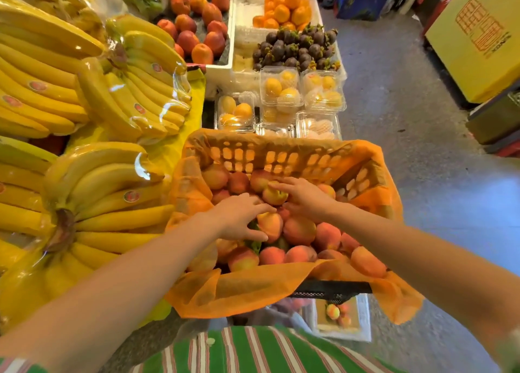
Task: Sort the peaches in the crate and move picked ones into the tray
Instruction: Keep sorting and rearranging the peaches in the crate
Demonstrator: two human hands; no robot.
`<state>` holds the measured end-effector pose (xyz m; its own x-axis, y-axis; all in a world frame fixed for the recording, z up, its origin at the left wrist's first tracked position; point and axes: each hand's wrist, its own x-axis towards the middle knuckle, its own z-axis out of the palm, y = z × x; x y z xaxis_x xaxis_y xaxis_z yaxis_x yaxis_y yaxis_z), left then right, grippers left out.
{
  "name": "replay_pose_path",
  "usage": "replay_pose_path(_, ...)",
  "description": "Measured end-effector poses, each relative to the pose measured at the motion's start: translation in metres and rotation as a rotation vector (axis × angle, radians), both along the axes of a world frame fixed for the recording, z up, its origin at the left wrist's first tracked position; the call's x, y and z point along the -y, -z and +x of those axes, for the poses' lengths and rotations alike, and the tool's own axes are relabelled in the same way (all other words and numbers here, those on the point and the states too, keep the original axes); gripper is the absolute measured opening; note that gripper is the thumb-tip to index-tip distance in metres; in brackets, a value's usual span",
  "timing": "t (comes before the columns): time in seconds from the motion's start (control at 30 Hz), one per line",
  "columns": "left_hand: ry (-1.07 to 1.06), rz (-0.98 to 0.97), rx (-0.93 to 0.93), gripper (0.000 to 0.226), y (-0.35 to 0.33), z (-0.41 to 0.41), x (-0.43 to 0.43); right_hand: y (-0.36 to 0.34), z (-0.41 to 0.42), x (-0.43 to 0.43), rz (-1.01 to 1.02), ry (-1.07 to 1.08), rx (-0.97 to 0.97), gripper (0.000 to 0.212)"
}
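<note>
**Position.** Both hands are working inside the crate (281, 155), which is lined with an orange net (253, 288). The peaches (299, 230) are lying in it in a loose heap. The tray (363, 316), a white foam one, is sitting lower down, below the crate's near right corner, and is holding a few peaches.

**Hands.** The left hand (239, 215) is gripping a red peach (271, 226) near the middle of the heap, with fingers spread over its top and thumb curling round its near side. The right hand (305, 196) is resting on a yellow peach (274, 197) just behind it. Its fingers are lying close together across the top, slightly bent. The thumb is hidden, so it cannot be told whether this hand is actually gripping.

**Step in hand (judged).** The person is selecting and checking fruit before the transfer. Good practice here is likely calling for:

- cradling each peach with the finger pads rather than pinching, since ripe flesh is probably bruising easily;
- lifting straight up, so neighbouring fruit is not rolling or dragging the net;
- turning the peach to check its underside before committing it;
- carrying it low over the near rim and setting it down in the tray, not dropping it.
</note>
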<state>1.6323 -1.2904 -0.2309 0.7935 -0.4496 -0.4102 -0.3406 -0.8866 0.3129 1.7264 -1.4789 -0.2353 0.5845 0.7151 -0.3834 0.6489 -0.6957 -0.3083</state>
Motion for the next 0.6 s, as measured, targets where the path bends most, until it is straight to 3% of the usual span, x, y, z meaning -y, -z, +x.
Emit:
replay_pose_path(0.13, -0.032, 0.048, 0.079, 0.073, 0.007, 0.007, 0.010, -0.008, 0.006, 0.013, 0.049, -0.014, -0.016, 0.064)
replay_pose_path(0.3, -0.038, 0.111, 0.087, 0.074, 0.008, 0.011, 0.026, -0.016, -0.006, 0.039, 0.076, -0.070, -0.042, 0.044)
replay_pose_path(0.47, -0.099, 0.113, 0.109, 0.068, 0.006, 0.011, 0.028, -0.010, -0.016, 0.040, -0.107, -0.213, 0.002, 0.062)
replay_pose_path(0.6, -0.230, 0.032, 0.135, 0.065, 0.002, 0.010, 0.018, -0.014, -0.012, 0.040, -0.018, -0.182, -0.043, 0.058)
